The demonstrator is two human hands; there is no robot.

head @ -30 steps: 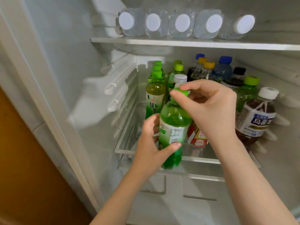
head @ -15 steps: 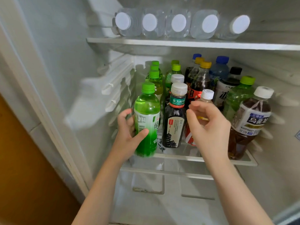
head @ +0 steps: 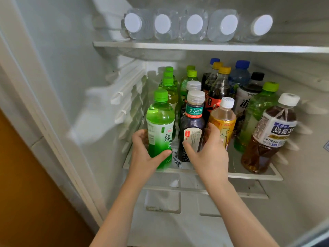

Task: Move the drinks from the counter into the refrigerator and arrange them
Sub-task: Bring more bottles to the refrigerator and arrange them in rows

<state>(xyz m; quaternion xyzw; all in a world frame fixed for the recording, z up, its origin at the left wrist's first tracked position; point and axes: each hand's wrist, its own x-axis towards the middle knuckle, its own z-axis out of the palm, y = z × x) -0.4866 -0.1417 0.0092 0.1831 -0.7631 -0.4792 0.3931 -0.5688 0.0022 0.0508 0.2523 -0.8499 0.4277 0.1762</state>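
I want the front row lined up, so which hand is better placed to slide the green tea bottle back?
Left. The left hand grips the green tea bottle at the shelf's front left; the right hand holds the dark bottle beside it.

The near-left green tea bottle is bright green with a green cap and a white label fading to green. To its right, the dark bottle has a pale grey cap and a teal band. The yellow bottle has a white cap. The far-right oolong bottle is brown and white-capped, with a white-and-blue label. The water bottles above have white caps.
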